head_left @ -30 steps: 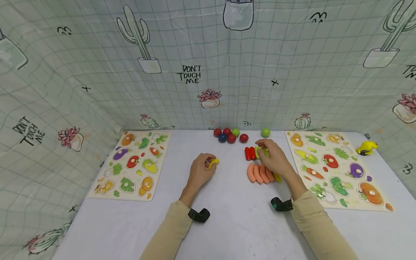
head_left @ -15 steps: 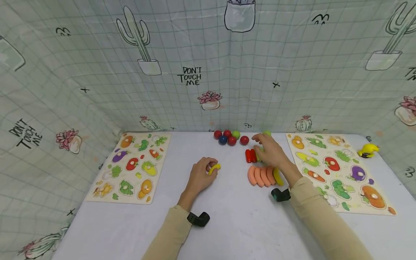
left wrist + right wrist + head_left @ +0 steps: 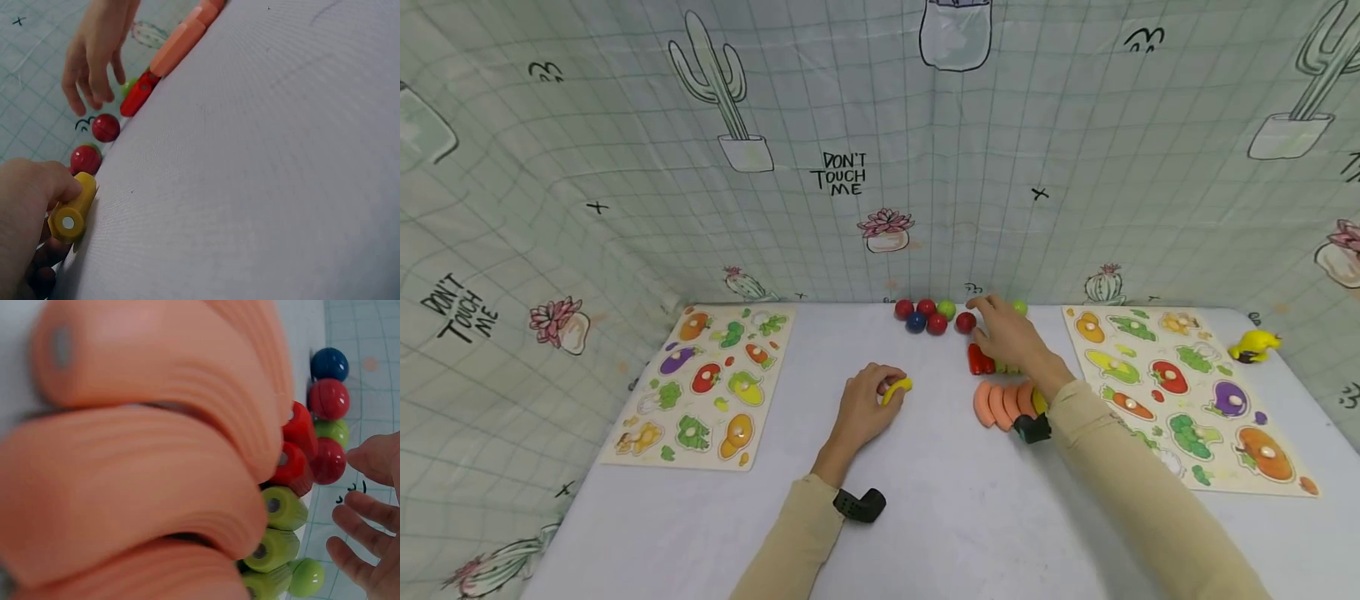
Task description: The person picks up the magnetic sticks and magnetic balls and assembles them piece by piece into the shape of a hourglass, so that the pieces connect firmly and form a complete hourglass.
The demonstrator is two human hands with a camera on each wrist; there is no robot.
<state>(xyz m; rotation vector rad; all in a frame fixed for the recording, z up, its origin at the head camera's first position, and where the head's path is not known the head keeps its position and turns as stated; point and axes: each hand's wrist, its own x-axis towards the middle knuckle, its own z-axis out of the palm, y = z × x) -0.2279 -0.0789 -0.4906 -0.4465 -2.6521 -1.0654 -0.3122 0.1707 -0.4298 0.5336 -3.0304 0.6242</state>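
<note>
My left hand (image 3: 861, 408) pinches a small yellow toy banana (image 3: 898, 387) between thumb and fingers, low over the white table. In the left wrist view the banana (image 3: 74, 212) shows a flat end with a white dot. My right hand (image 3: 1013, 335) holds nothing; its fingers are spread and slightly bent beside a red ball (image 3: 964, 323). In the right wrist view the thumb comes right up to that red ball (image 3: 328, 461). Below the hand lie red pieces (image 3: 977, 360) and ridged green pieces (image 3: 284, 506), partly hidden. Closer in is a row of curved orange sausages (image 3: 992, 406).
Red, green and blue balls (image 3: 916, 322) cluster at the back, with a green ball (image 3: 1020, 308) further right. Vegetable puzzle boards lie left (image 3: 696, 383) and right (image 3: 1195, 400). A yellow toy (image 3: 1257, 343) sits near the right edge. A patterned curtain (image 3: 775, 217) hangs behind.
My right hand has moved left and farther back, from above the green pieces to beside the red ball. The left hand has stayed nearly in place with the banana.
</note>
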